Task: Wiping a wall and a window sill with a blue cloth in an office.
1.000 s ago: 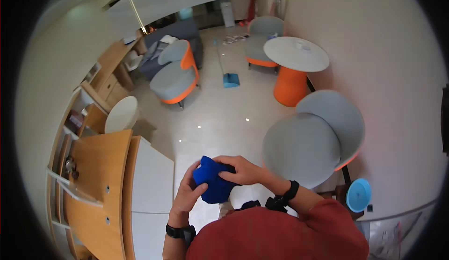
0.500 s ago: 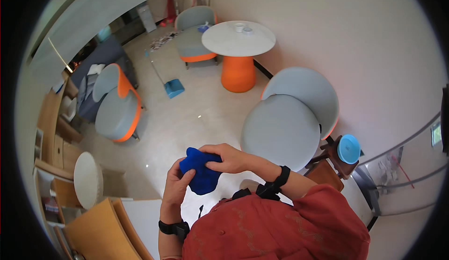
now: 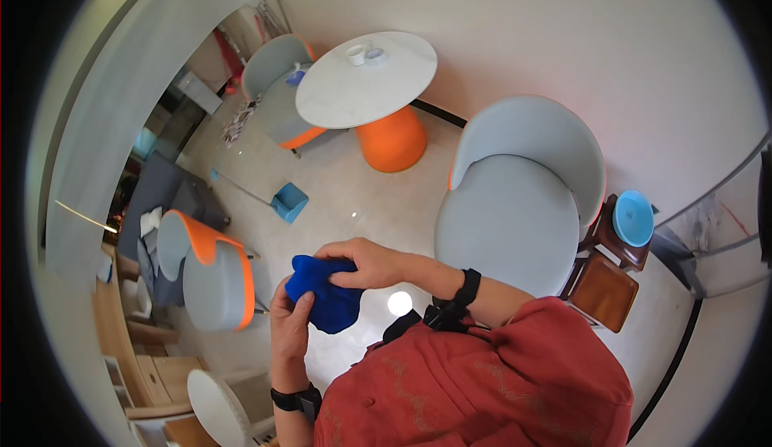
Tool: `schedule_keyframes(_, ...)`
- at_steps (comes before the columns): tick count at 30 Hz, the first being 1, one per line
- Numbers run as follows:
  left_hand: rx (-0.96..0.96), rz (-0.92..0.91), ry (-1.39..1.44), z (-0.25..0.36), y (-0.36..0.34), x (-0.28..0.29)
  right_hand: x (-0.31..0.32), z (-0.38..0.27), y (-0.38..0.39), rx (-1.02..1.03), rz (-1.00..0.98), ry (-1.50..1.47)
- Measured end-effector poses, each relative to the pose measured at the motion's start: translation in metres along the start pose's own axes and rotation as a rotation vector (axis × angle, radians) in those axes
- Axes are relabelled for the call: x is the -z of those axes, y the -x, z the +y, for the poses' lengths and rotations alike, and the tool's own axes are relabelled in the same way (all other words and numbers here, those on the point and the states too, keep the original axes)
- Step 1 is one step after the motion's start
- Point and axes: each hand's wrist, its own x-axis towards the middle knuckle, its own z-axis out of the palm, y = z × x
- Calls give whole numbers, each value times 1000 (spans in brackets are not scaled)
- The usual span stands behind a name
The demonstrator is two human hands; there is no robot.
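A bunched blue cloth (image 3: 334, 309) is held up in front of me, above the floor. My left hand (image 3: 291, 318) pinches its left edge, with the thumb lying on top. From the right, my right hand (image 3: 366, 264) grips the upper right part, thumb over the fabric and fingers behind it. Both hands are closed on the same cloth, and the fingertips behind it are hidden. Its lower part hangs loose in a rounded shape.
A grey chair (image 3: 508, 222) stands to the right, near brown stools (image 3: 605, 293) and a light-blue basin (image 3: 634, 220). Ahead are a white round table (image 3: 362, 85) and a blue dustpan (image 3: 289, 202). Another grey-orange chair (image 3: 215, 286) is at left, above a white stool (image 3: 217, 407).
My view has turned, so the furniture appears rotated and shifted. Both hands keep hold of the blue cloth, which now looks slightly more spread at its lower right.
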Motion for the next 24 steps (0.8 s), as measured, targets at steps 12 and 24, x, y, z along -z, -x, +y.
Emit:
schedule_keyframes(12,64,-348,29,6,-170,-25,97,19,-32,-40,367,80)
schedule_keyframes(24,96,-760,-59,19,-348,-28,147,85,-29,-158,1125,206)
